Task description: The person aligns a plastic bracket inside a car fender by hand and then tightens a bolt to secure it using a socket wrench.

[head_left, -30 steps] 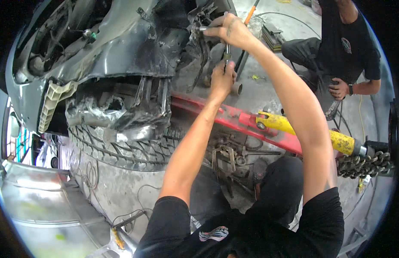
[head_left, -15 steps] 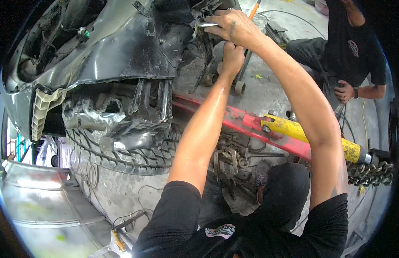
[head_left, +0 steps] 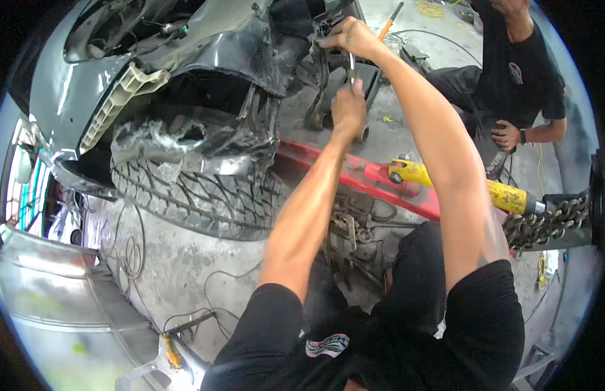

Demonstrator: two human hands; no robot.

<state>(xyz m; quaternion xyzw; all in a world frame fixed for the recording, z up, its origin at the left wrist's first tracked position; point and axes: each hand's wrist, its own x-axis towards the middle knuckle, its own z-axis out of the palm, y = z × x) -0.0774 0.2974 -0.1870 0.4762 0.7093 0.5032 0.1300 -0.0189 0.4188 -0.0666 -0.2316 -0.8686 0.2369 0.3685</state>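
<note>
My left hand (head_left: 349,109) is closed around the lower end of a slim shiny metal hand tool (head_left: 353,66), perhaps a wrench or ratchet. The tool points up from this fist, and its far end goes under my right hand (head_left: 354,38). There the right fingers are bent against the torn front edge of the car body (head_left: 320,49); what they grip is hidden. Left of my arms, the dark fender (head_left: 231,55) is crumpled above a big treaded tire (head_left: 198,202). A ragged liner piece (head_left: 178,146) rests over that tire.
A red beam (head_left: 328,171) with a yellow cylinder (head_left: 459,186) runs under my right arm toward heavy chains (head_left: 550,221). Metal clamps (head_left: 351,228) lie by my knees. Another person (head_left: 521,85) crouches at the right. Cables (head_left: 136,251) trail across the floor.
My left hand has dropped a little away from the right, and the tool now shows upright between them. Before, a shiny tool lay sideways by the right fingers. The view has shifted.
</note>
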